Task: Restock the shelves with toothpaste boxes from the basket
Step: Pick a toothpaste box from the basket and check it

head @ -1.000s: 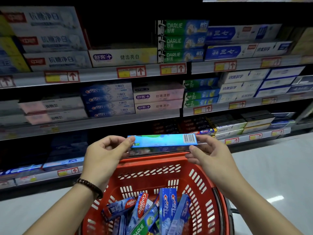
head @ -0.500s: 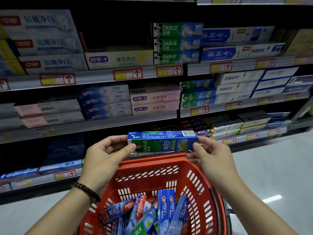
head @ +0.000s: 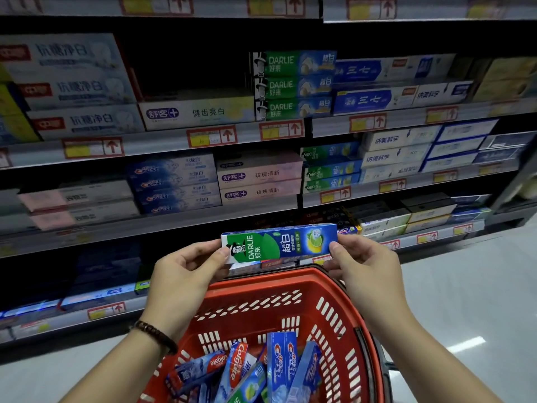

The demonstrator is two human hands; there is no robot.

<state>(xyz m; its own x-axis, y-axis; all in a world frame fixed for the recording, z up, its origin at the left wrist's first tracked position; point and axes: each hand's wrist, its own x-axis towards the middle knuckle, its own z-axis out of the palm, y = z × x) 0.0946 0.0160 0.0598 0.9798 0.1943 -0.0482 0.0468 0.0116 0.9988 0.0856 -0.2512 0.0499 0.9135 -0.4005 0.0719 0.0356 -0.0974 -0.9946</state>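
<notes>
Lowest and nearest in the view, the red basket (head: 334, 315) holds a loose heap of toothpaste boxes (head: 282, 365), Colgate and Crest among them, leaning at all angles. Above its far rim, the left hand (head: 186, 274) and the right hand (head: 366, 263) share one green-and-blue Darlie box (head: 279, 242). Each hand pinches one end between thumb and curled fingers, the left at the green logo end and the right at the blue end with the lime. The box is lifted clear of the basket and held roughly level with its face toward the camera. Its long axis runs left to right, parallel to the shelf fronts.

Beyond it, on the middle shelf, a lime Darlie stack (head: 329, 170) in the same green and blue lies up and to the right of the held box, its boxes face out and lengthwise along the edge. The right hand is therefore on the nearer side. One shelf higher, almost straight above the held box, an upper Darlie stack (head: 290, 84) looks like a different variety, green with a pale picture.

Judging by this, the move is a reach forward, up and rightward. The box needs no turn about its length.
</notes>
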